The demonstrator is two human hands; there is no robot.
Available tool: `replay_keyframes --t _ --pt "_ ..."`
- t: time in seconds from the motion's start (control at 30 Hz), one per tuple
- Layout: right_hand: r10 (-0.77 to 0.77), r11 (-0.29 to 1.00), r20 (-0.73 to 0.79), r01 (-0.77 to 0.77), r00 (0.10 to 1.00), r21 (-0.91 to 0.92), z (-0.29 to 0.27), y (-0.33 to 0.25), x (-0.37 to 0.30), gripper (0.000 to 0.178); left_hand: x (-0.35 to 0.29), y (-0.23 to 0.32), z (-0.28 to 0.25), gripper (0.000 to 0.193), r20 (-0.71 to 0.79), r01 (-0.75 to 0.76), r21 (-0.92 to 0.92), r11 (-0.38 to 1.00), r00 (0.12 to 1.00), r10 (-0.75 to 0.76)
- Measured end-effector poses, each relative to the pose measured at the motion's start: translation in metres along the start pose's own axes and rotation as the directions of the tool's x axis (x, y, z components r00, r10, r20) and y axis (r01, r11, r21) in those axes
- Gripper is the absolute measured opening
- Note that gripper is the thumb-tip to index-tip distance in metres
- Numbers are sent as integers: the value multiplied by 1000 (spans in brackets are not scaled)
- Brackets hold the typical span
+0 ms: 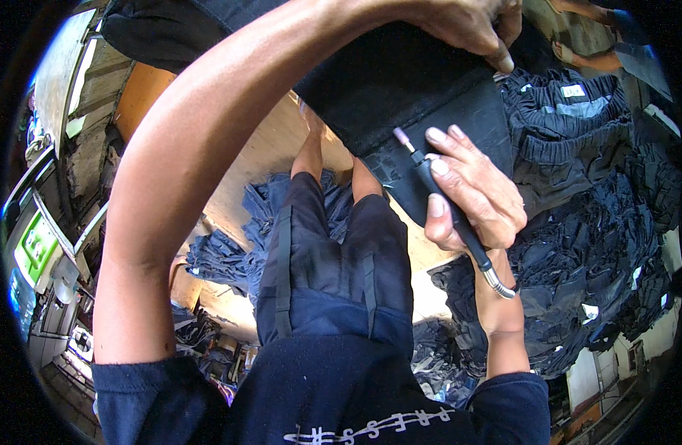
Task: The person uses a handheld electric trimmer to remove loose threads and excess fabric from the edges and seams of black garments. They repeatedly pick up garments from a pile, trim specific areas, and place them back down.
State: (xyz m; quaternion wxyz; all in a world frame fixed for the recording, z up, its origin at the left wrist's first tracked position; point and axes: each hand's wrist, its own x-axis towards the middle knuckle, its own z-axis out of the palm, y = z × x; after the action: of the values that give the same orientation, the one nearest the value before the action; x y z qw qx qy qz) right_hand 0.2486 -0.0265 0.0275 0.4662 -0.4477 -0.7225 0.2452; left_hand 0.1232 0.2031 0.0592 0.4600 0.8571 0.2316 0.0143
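Note:
My right hand (pixel 478 189) is closed around a slim black rotary grinder handpiece (pixel 471 241). Its small pinkish grinding tip points up and left, over a stretched black cloth (pixel 408 74); whether the tip touches the cloth, I cannot tell. From the handpiece's lower end a ribbed metal hose runs off past my wrist. My left arm arches across the top of the view, and my left hand (pixel 478 26) pinches the cloth at its far right edge. Beside that edge lie dark shorts (pixel 564 141) with a gathered elastic waistband and a white label.
A large heap of dark garments (pixel 571 267) rises at my right. Blue denim clothes (pixel 256 204) lie on the floor around my legs. Another person's limbs (pixel 593 59) show at the upper right. A green and white plastic item (pixel 37 245) stands at the far left.

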Motion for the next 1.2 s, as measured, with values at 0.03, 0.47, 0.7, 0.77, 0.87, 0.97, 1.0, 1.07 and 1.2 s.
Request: replay_keyframes --t 0.03,0.47,0.7,0.77,0.87,0.97,1.0,1.07,1.2 --pt "0 1000 28 -1 1000 12 -1 -1 1 28 0 0 0 23 -2 9 -8 1000 1000 -9" --pt "34 997 -125 -43 992 -69 0 6 -5 30 0 -2 -2 23 16 -27 -35 999 999 28" --pt "59 997 -111 -65 992 -51 -2 6 -5 30 3 -1 -3 26 18 9 -11 1000 1000 -9" --pt "72 994 -129 -82 989 -70 -3 6 -5 30 3 -1 -2 26 8 1 -8 1000 1000 -1" --pt "95 990 -168 -110 981 -85 -3 7 -6 30 -1 0 0 27 -9 -5 -2 1000 1000 5" --pt "120 986 -217 -141 969 -86 -2 8 -7 30 -4 0 1 27 -82 -79 22 997 993 80" --pt "131 984 -231 -155 964 -86 -1 8 -8 30 -6 0 2 27 -82 -79 21 997 993 81" --pt "143 981 -249 -170 958 -91 0 7 -9 30 -1 -1 0 27 -8 -2 -4 1000 1000 2" --pt "170 974 -282 -204 944 -97 1 7 -10 30 0 -2 -1 26 -21 -32 -4 999 999 32"
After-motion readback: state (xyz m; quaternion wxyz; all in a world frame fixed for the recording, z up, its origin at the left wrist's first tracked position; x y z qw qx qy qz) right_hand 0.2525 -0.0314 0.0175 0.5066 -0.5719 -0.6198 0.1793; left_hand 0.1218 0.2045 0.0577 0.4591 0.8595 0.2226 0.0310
